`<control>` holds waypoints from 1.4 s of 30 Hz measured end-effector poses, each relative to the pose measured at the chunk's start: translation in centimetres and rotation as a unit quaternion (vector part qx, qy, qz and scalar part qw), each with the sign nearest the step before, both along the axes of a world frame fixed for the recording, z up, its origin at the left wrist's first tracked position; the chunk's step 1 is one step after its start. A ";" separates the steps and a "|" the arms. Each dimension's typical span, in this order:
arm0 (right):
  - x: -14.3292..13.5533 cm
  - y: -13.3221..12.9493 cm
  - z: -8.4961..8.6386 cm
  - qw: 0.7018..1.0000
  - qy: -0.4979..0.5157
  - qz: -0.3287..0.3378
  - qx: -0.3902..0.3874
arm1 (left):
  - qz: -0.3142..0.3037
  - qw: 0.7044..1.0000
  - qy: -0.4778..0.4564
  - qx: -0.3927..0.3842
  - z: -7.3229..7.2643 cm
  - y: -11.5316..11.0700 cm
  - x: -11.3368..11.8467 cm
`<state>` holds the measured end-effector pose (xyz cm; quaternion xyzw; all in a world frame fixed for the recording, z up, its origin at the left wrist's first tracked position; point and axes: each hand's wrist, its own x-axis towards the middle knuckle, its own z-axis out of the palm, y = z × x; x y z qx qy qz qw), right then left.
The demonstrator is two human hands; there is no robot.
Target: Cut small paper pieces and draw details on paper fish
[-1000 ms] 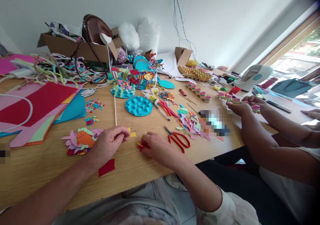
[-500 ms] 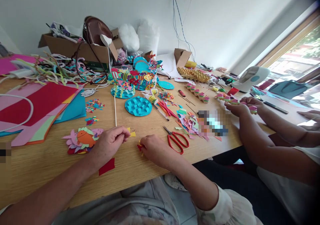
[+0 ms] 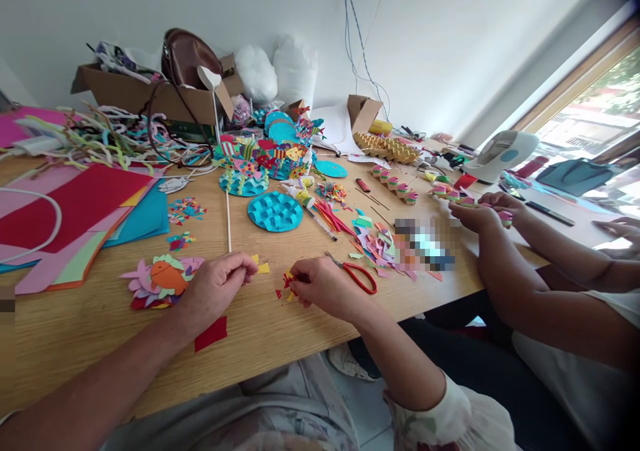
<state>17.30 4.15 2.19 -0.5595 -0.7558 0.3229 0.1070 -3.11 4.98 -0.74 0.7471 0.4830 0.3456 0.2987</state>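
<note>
My left hand rests on the table with its fingers curled closed; what they hold, if anything, is hidden. Just beyond its fingertips lie yellow paper pieces. My right hand pinches at a small cluster of red and yellow paper bits, with a few more loose beside it. Red-handled scissors lie partly hidden behind that hand. Left of my left hand is a pile of paper fish cutouts, an orange fish on top. A dark red paper rectangle lies below my left wrist.
Blue scalloped discs and a white stick stand beyond my hands. Paper scraps spread to the right, colored sheets at left. At right, another person's hands hold a pink and green strip.
My right hand has shifted right and slightly up, uncovering red and yellow bits on the table and covering part of the scissors. My left hand stays nearly still.
</note>
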 end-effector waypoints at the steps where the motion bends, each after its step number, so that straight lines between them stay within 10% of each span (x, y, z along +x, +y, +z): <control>1: -0.4 0.0 -0.1 0.999 -0.031 0.016 0.012 | 0.002 1.000 0.003 -0.001 0.0 0.0 0.0; 22: -3.6 -0.9 -0.5 0.953 -0.249 0.150 0.085 | -0.005 1.000 0.014 0.017 0.3 0.0 0.1; 28: -2.9 -0.7 -0.3 0.974 -0.197 0.094 0.062 | 0.004 1.000 -0.011 0.024 0.3 -0.2 -0.2; 37: 1.5 0.4 1.1 0.986 0.148 -0.058 -0.054 | 0.007 1.000 -0.023 0.020 0.2 -0.2 -0.2; 42: 4.7 3.5 3.1 0.985 0.073 -0.154 0.028 | -0.002 0.999 -0.024 0.030 0.3 -0.1 -0.1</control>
